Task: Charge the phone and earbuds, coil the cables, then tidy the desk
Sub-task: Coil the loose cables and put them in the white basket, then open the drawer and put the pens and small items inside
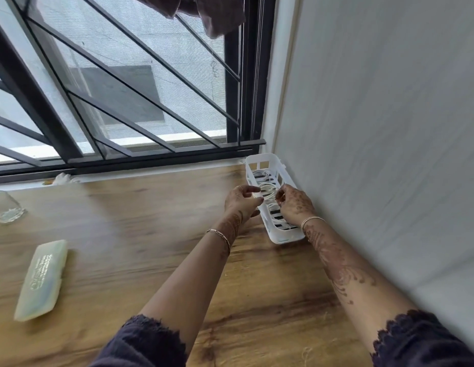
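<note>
A long white plastic basket [259, 161] lies on the wooden desk [140, 250] in the far right corner against the wall. Inside it lie several coiled white cables [267, 188]. My left hand [242, 201] hovers at the basket's left rim with its fingers loosely spread toward a coil. My right hand [294, 205] reaches into the basket from the right, its fingers curled and pinching a white cable. No phone or earbuds are visible.
A pale yellow-green case [42, 279] lies flat on the desk at the left. A clear glass [9, 209] lies at the far left edge. A barred window [119, 88] runs along the back, and a white wall [389, 128] bounds the right side.
</note>
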Tool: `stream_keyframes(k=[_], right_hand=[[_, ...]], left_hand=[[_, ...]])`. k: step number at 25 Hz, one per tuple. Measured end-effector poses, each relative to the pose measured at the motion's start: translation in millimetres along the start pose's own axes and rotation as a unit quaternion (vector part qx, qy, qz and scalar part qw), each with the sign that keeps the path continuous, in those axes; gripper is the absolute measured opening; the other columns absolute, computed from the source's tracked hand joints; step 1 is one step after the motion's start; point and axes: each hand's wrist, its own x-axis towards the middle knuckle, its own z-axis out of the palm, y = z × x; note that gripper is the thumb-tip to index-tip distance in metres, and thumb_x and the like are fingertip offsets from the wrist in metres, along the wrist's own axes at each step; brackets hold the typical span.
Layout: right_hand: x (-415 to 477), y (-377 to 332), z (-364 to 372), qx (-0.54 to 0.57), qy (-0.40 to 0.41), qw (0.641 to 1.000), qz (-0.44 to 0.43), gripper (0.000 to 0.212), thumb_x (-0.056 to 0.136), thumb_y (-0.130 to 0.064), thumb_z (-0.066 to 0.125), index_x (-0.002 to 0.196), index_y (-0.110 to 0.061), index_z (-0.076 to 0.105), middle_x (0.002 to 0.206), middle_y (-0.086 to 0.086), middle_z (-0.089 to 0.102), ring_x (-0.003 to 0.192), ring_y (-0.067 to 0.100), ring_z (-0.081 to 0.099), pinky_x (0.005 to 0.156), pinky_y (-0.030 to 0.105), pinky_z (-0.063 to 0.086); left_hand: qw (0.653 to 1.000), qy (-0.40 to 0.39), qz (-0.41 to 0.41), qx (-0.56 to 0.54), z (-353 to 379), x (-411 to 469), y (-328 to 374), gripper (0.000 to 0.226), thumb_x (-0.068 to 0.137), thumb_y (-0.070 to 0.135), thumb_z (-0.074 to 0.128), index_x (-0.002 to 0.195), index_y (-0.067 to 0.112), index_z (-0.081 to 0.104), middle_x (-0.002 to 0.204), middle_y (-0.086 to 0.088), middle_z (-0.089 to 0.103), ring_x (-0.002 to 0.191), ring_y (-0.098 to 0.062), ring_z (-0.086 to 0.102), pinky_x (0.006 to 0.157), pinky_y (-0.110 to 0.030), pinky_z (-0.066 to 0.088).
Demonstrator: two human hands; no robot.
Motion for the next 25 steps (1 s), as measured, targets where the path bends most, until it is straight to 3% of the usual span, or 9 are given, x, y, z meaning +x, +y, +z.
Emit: stream_keyframes(k=[6, 10, 15, 19, 21, 25], right_hand=[[-7, -23, -2, 0.032, 0.045, 0.998, -0.028, 0.024, 0.090, -0.023, 0.060, 0.113, -0.015, 0.059, 0.118, 0.006, 0.065, 0.113, 0.026, 0.058, 0.097, 0.033, 0.044], [-22, -57, 13, 0.043, 0.072, 0.993, -0.086, 0.029, 0.090, -0.023, 0.056, 0.118, -0.016, 0.054, 0.129, 0.007, 0.055, 0.120, 0.027, 0.051, 0.100, 0.035, 0.040], [-34, -107, 56, 0.060, -0.027, 0.992, -0.112, 0.038, 0.093, -0.024, 0.052, 0.129, -0.012, 0.050, 0.132, 0.014, 0.053, 0.122, 0.034, 0.049, 0.104, 0.044, 0.039], [-75, -150, 96, 0.042, -0.013, 0.988, -0.150, 0.039, 0.090, -0.028, 0.054, 0.128, -0.019, 0.050, 0.130, 0.006, 0.054, 0.121, 0.027, 0.050, 0.104, 0.044, 0.040], [-108, -167, 119, 0.043, -0.005, 0.986, -0.161, 0.038, 0.089, -0.030, 0.054, 0.126, -0.021, 0.050, 0.129, 0.003, 0.054, 0.121, 0.025, 0.050, 0.104, 0.043, 0.041], [-194, -199, 166, 0.092, 0.008, 0.986, -0.137, 0.035, 0.090, -0.026, 0.054, 0.124, -0.018, 0.053, 0.126, 0.006, 0.055, 0.119, 0.028, 0.050, 0.104, 0.043, 0.040]], left_hand=[[1.000, 0.015, 0.019, 0.007, -18, -14, -3, 0.023, 0.084, 0.010, 0.067, 0.106, 0.016, 0.068, 0.119, -0.012, 0.060, 0.107, -0.025, 0.062, 0.083, -0.037, 0.058], [0.998, 0.035, 0.046, 0.009, -49, -34, -1, 0.024, 0.087, 0.013, 0.063, 0.110, 0.018, 0.067, 0.114, -0.006, 0.062, 0.103, -0.021, 0.063, 0.085, -0.033, 0.057], [0.995, 0.072, 0.072, -0.009, -114, -64, -9, 0.023, 0.088, 0.011, 0.060, 0.110, 0.016, 0.066, 0.102, -0.003, 0.065, 0.087, -0.013, 0.061, 0.078, -0.029, 0.054], [0.990, 0.111, 0.080, -0.018, -178, -102, -29, 0.021, 0.089, 0.009, 0.058, 0.107, 0.016, 0.065, 0.099, -0.004, 0.064, 0.083, -0.014, 0.058, 0.078, -0.033, 0.052], [0.988, 0.129, 0.080, -0.010, -204, -128, -45, 0.019, 0.088, 0.010, 0.059, 0.104, 0.018, 0.065, 0.100, -0.005, 0.066, 0.087, -0.015, 0.058, 0.085, -0.036, 0.051], [0.985, 0.154, 0.081, 0.007, -262, -195, -89, 0.018, 0.086, 0.009, 0.060, 0.101, 0.017, 0.067, 0.095, -0.004, 0.067, 0.082, -0.013, 0.058, 0.085, -0.033, 0.049]])
